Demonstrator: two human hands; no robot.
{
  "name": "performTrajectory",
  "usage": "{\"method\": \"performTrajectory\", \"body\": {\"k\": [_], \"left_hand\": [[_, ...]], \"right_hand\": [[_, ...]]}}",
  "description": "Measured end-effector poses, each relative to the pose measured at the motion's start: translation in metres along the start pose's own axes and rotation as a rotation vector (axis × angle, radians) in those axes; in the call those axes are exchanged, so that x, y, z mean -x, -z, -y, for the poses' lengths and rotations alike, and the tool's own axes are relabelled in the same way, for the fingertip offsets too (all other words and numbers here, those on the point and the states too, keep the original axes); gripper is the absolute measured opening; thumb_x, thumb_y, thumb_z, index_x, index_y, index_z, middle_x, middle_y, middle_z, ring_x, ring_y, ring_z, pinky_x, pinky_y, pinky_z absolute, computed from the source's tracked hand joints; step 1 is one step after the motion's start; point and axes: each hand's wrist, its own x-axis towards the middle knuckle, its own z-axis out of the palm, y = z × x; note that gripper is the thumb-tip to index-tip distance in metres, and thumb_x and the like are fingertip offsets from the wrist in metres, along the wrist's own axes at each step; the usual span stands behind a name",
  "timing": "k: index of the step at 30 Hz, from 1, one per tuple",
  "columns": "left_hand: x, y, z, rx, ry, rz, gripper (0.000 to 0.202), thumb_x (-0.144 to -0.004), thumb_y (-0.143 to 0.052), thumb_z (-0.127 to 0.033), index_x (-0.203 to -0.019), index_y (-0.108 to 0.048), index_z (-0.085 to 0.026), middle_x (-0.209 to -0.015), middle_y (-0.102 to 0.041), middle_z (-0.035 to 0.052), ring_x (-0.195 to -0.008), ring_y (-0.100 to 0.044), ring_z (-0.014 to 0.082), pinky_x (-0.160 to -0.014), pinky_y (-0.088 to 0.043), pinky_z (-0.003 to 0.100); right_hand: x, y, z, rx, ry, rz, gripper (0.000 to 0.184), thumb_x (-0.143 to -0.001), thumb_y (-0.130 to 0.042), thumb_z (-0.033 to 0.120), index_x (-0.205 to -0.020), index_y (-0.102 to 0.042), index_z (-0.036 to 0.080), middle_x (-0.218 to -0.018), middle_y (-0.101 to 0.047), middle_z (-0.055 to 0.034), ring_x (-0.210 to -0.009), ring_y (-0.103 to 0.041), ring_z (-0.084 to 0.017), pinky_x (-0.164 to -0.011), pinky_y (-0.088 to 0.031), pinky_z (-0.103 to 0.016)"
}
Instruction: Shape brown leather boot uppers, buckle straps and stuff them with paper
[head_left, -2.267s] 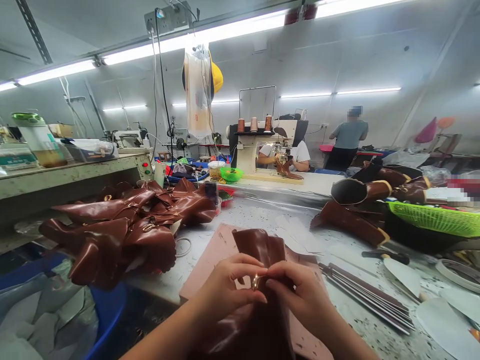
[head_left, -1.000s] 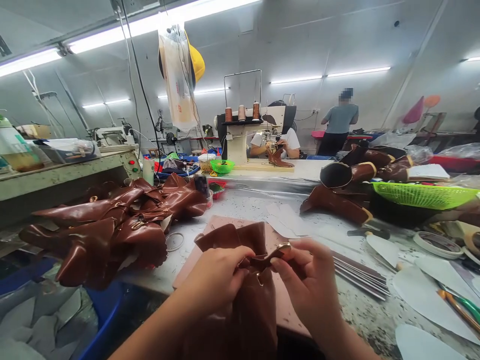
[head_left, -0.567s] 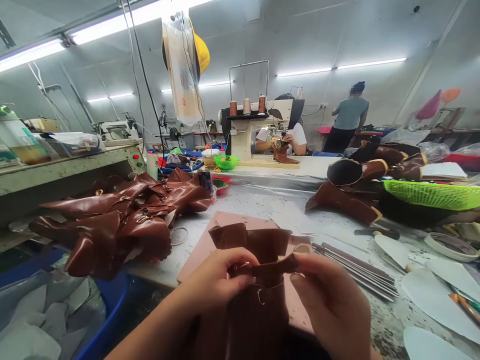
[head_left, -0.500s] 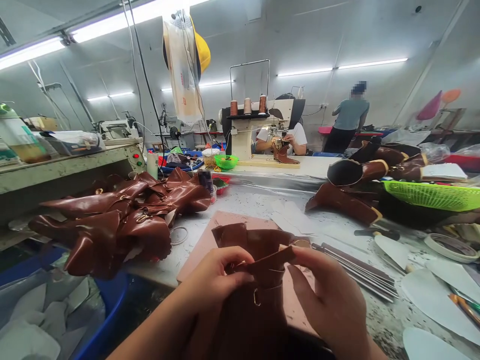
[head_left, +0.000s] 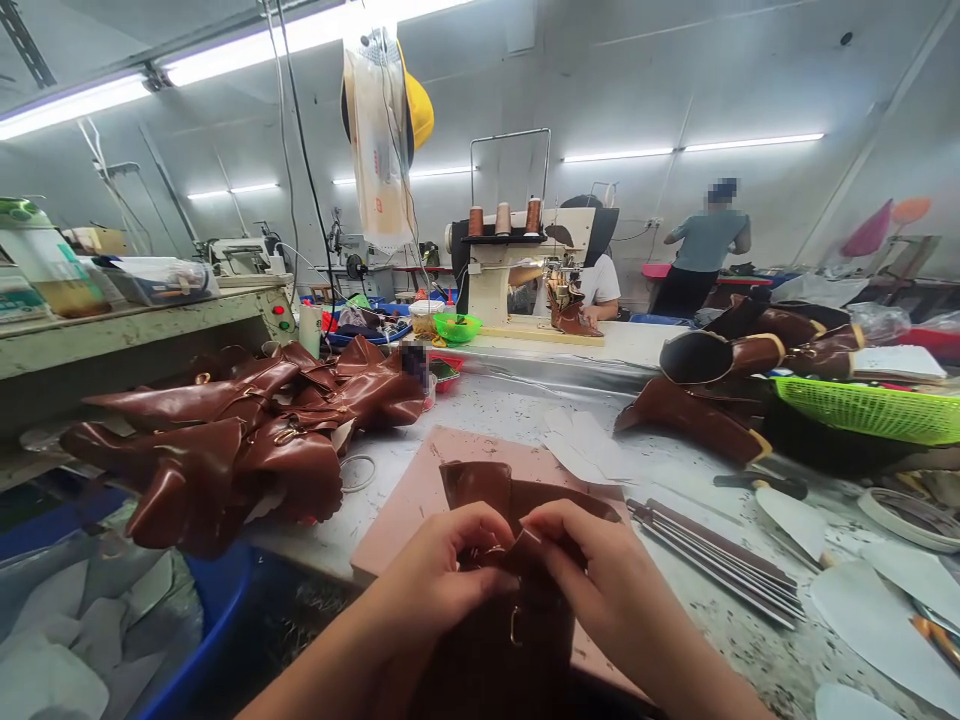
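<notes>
A brown leather boot upper [head_left: 478,487] lies in front of me, partly hidden by my hands and dark in its lower part. My left hand [head_left: 448,568] is closed, its thumb and fingers pinching a short brown leather strap [head_left: 527,548] beside a bit of metal that I cannot make out clearly. At the strap's other end, the thumb and fingertips of my right hand [head_left: 592,560] are pressed together on it. Below the fingers, a gold-coloured metal loop [head_left: 515,626] hangs on the leather.
Under the work is a pink board [head_left: 397,515]. A heap of brown leather uppers [head_left: 247,430] lies left, above a blue bin [head_left: 225,590]. Dark strips [head_left: 712,560], paper pieces [head_left: 585,445] and a green basket [head_left: 870,410] are right. A person [head_left: 600,285] sits behind a sewing machine [head_left: 495,265].
My right hand has moved left and closer to my left hand, and the strap between them now looks bent and mostly covered. The view has shifted slightly.
</notes>
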Motion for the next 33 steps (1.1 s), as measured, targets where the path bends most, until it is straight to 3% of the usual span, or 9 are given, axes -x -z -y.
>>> {"method": "performTrajectory", "body": {"k": [4,6,11,15,20,23,28,31,33], "left_hand": [[-0.002,0.000,0.002,-0.020,0.044,-0.031,0.012,-0.065,-0.059,-0.017,-0.075,-0.054,-0.018,-0.070,-0.055,-0.0034,-0.071,-0.050,0.0131,-0.067,-0.038,0.025],[-0.004,0.000,0.003,0.012,0.055,-0.058,0.013,-0.065,-0.059,-0.019,-0.076,-0.053,-0.018,-0.067,-0.054,-0.0039,-0.067,-0.049,0.0128,-0.065,-0.038,0.025],[-0.007,-0.001,0.003,0.092,0.059,-0.106,0.015,-0.062,-0.059,-0.019,-0.075,-0.052,-0.018,-0.063,-0.052,-0.0048,-0.064,-0.048,0.0120,-0.064,-0.037,0.025],[-0.007,-0.002,0.004,0.063,0.055,-0.107,0.016,-0.061,-0.061,-0.019,-0.076,-0.056,-0.017,-0.066,-0.054,-0.0031,-0.066,-0.046,0.0130,-0.063,-0.036,0.025],[-0.006,-0.005,0.005,0.112,0.052,-0.107,0.016,-0.059,-0.062,-0.018,-0.075,-0.057,-0.016,-0.066,-0.055,-0.0026,-0.065,-0.046,0.0125,-0.063,-0.036,0.025],[-0.003,-0.007,0.004,0.134,0.050,-0.089,0.015,-0.059,-0.063,-0.017,-0.073,-0.058,-0.016,-0.066,-0.056,-0.0027,-0.065,-0.046,0.0119,-0.063,-0.037,0.024],[0.003,-0.010,0.002,0.071,0.014,-0.018,0.012,-0.062,-0.061,-0.010,-0.072,-0.062,-0.016,-0.068,-0.060,-0.0023,-0.066,-0.052,0.0126,-0.063,-0.040,0.023],[0.006,-0.011,0.002,0.032,-0.026,0.024,0.013,-0.065,-0.062,-0.009,-0.075,-0.065,-0.016,-0.072,-0.064,-0.0015,-0.069,-0.056,0.0132,-0.065,-0.043,0.022],[0.007,-0.010,0.004,-0.027,-0.036,0.031,0.011,-0.067,-0.064,-0.010,-0.074,-0.066,-0.017,-0.071,-0.065,-0.0019,-0.069,-0.057,0.0131,-0.065,-0.043,0.022]], "right_hand": [[0.010,0.003,0.000,0.023,0.171,-0.274,0.016,-0.079,-0.049,0.008,-0.087,-0.052,0.022,-0.087,-0.062,-0.0030,-0.060,-0.056,-0.011,-0.051,-0.046,-0.021],[0.015,0.005,0.002,-0.036,0.161,-0.204,0.017,-0.076,-0.051,0.006,-0.080,-0.048,0.022,-0.076,-0.058,0.0003,-0.051,-0.050,-0.008,-0.044,-0.042,-0.018],[0.020,0.001,0.000,-0.358,-0.112,0.198,0.024,-0.069,-0.062,0.009,-0.067,-0.041,0.022,-0.065,-0.053,0.0041,-0.055,-0.051,-0.010,-0.049,-0.044,-0.018],[0.021,-0.012,-0.005,-0.397,-0.199,0.040,0.025,-0.068,-0.063,0.010,-0.081,-0.045,0.023,-0.067,-0.055,0.0052,-0.056,-0.055,-0.011,-0.051,-0.047,-0.020],[0.018,-0.018,0.000,0.080,0.157,-0.158,0.023,-0.076,-0.052,0.010,-0.060,-0.041,0.021,-0.064,-0.053,0.0008,-0.052,-0.049,-0.011,-0.045,-0.040,-0.021],[0.013,-0.017,0.002,0.293,0.300,-0.266,0.019,-0.078,-0.045,0.008,-0.063,-0.046,0.020,-0.073,-0.057,-0.0044,-0.062,-0.052,-0.016,-0.054,-0.043,-0.027],[0.009,-0.018,-0.007,0.358,0.405,-0.175,0.012,-0.079,-0.045,0.007,-0.077,-0.049,0.019,-0.095,-0.066,-0.0086,-0.068,-0.056,-0.018,-0.059,-0.043,-0.030],[0.007,-0.017,-0.008,0.380,0.434,-0.110,0.022,-0.080,-0.044,0.007,-0.100,-0.052,0.016,-0.072,-0.065,-0.0026,-0.055,-0.050,-0.016,-0.049,-0.035,-0.029],[0.005,-0.010,-0.005,0.366,0.424,-0.001,0.020,-0.080,-0.047,0.009,-0.097,-0.054,0.016,-0.063,-0.059,0.0001,-0.052,-0.046,-0.016,-0.046,-0.032,-0.029]]}}
